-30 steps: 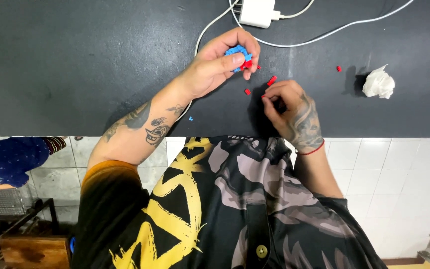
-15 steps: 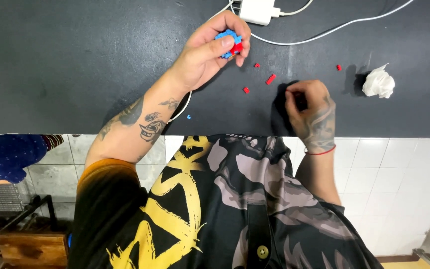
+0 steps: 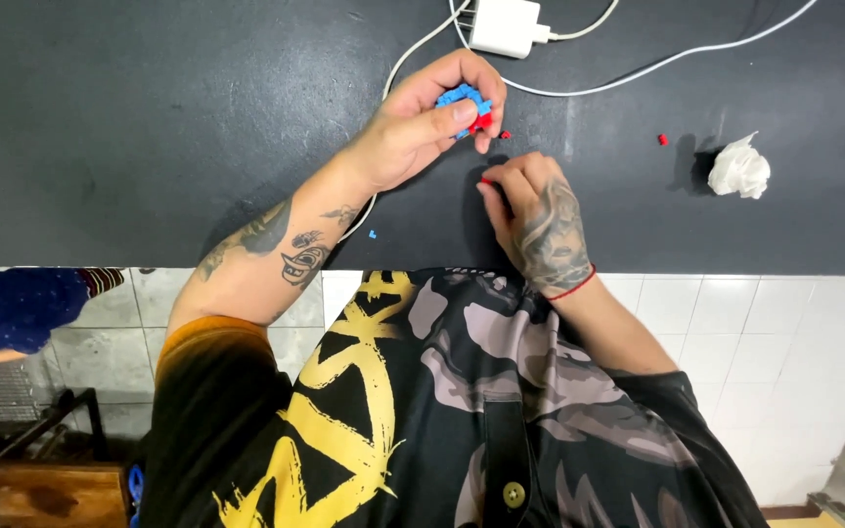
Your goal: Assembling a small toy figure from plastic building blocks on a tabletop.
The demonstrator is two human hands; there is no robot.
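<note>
Nearest the person's body, at the front edge of the dark matte tabletop (image 3: 149,127), a tiny loose blue brick piece (image 3: 373,235) lies just beside the left forearm. A little further in from that edge, the right hand (image 3: 538,220) rests knuckles-up on the tabletop with its fingertips pinched together on a very small red brick piece (image 3: 484,182) — only a sliver of red shows at the fingertips. Just beyond it, higher above the tabletop, the left hand (image 3: 421,129) has its thumb and fingers clamped around a small blue and red toy-brick assembly (image 3: 466,106), the blue part on top and a red part at its lower side. One more small red piece (image 3: 504,135) lies on the tabletop just beside that assembly, between the two hands. Off to the right of the hands, well apart from them, sit another red bit (image 3: 663,140) and a crumpled white paper ball (image 3: 739,170). Farthest from the front edge — at the back of the tabletop — lies a white charger block (image 3: 507,25) with white cables (image 3: 638,70) trailing from it.
</note>
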